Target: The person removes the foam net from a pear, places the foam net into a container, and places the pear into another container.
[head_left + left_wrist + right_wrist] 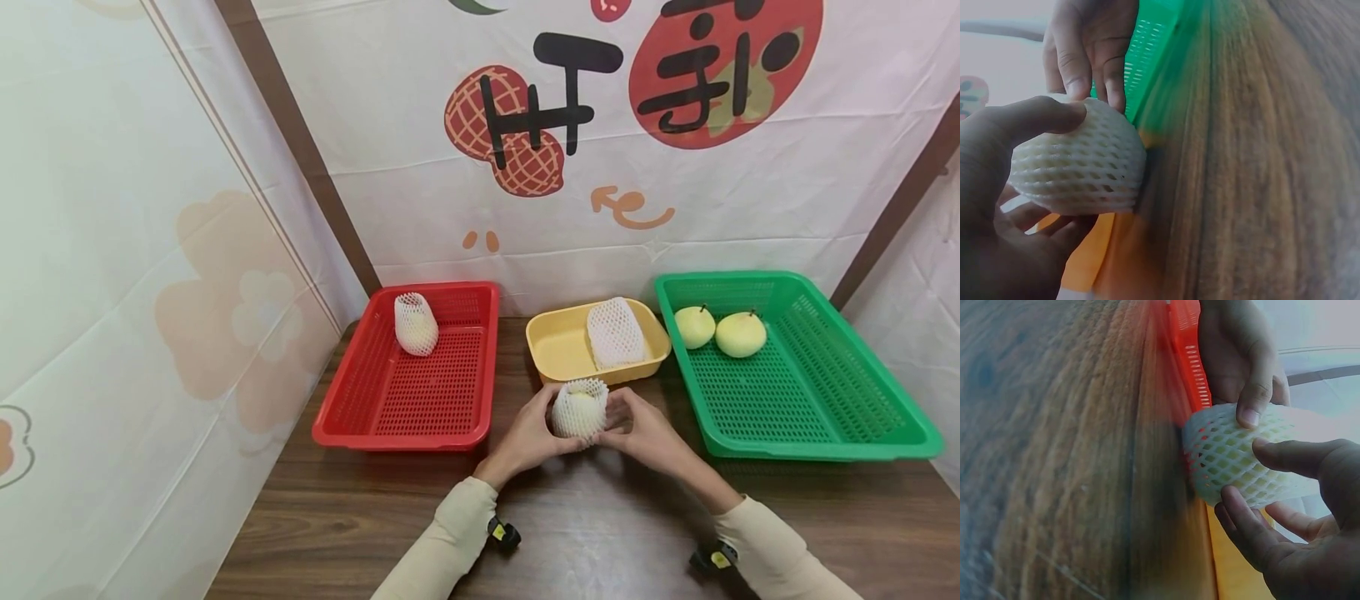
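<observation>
Between both hands is a pale yellow pear in a white foam net sleeve (580, 410), above the table in front of the yellow tray. My left hand (528, 437) grips its left side, with the thumb (1054, 117) across the net and fingers beneath. On the other side my right hand (654, 435) holds the sleeve between thumb and fingertips, as the right wrist view shows on the foam net (1225, 453). The sleeve's top rim stands open around the fruit. The net hides part of the pear.
A red basket (405, 442) on the left contains another netted pear (416, 327). The yellow tray (558, 340) behind the hands has foam net sleeves (617, 333) in it. At right, two bare pears (740, 335) lie in a green basket (817, 450). The tabletop (337, 525) is dark wood.
</observation>
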`<state>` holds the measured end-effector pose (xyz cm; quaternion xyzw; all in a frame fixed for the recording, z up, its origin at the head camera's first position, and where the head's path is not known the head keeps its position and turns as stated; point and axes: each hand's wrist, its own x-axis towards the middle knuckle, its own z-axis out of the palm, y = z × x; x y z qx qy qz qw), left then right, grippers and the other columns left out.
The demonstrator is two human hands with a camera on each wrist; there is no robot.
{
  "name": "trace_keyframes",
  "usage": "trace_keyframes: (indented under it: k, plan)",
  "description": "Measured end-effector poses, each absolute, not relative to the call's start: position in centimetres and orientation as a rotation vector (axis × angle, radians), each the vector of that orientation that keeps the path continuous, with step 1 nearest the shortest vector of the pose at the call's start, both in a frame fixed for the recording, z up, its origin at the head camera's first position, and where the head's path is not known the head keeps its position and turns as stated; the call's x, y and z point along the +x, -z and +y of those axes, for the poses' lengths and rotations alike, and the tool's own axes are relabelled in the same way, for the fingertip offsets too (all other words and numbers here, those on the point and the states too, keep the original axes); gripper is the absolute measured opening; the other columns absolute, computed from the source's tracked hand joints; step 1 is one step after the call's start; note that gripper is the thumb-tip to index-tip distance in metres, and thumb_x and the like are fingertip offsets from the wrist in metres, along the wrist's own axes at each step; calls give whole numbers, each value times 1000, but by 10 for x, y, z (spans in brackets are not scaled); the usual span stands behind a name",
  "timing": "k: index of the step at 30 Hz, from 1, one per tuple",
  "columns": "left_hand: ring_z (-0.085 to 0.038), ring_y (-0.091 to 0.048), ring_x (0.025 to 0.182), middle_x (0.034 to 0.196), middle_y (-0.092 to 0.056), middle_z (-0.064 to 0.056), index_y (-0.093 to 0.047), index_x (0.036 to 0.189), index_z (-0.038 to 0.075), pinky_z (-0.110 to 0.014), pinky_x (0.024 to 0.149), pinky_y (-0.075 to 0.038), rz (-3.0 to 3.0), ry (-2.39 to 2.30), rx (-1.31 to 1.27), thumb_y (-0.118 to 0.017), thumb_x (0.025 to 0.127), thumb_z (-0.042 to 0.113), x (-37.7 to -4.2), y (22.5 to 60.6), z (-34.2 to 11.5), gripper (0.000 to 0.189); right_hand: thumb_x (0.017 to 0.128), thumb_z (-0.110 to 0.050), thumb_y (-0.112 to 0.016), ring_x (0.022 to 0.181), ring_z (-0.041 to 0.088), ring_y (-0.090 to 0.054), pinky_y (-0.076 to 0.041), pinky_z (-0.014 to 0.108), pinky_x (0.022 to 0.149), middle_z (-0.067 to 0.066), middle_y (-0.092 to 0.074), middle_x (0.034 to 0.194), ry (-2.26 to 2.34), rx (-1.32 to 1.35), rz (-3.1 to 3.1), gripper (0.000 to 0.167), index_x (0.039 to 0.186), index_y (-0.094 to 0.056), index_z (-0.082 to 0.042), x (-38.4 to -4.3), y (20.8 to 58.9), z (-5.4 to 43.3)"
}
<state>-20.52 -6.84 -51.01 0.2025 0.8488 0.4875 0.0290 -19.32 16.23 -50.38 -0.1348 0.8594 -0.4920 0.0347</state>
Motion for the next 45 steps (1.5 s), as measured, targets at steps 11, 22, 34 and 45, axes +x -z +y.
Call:
trace_keyframes:
  k: [11, 22, 34, 45]
  plan:
    - [-17, -60, 132, 146, -61, -2, -52, 147, 19, -39, 110, -52, 2599, -1443, 620, -94, 81, 21, -206, 514, -67, 78, 84, -9, -89, 102, 30, -76, -61, 34, 83, 16, -73, 108, 1444, -411, 2695, 45, 115, -56, -1, -193, 512, 163]
    - [-17, -58, 132, 147, -59, -5, -49, 147, 17, -39, 112, -49, 2595, -1404, 637, -94, 82, 20, -206, 514, -66, 79, 85, -7, -89, 100, 30, -76, -60, 29, 76, 16, -73, 107, 1452, -424, 2666, 47, 117, -55, 1, -192, 510, 165]
    - [-17, -56, 134, 148, -57, -4, -48, 148, 19, -40, 114, -47, 2588, -1414, 636, -95, 81, 22, -207, 516, -69, 82, 89, -11, -86, 104, 31, -73, -61, 41, 86, 16, -71, 113, 1362, -474, 2715, 44, 122, -60, 1, -193, 501, 168]
    - [-17, -57, 134, 149, -57, -5, -48, 147, 18, -39, 114, -48, 2590, -1403, 622, -95, 81, 20, -208, 520, -67, 82, 93, -14, -83, 110, 38, -73, -63, 46, 90, 23, -67, 125, 1445, -551, 2715, 44, 127, -60, 3, -196, 474, 164]
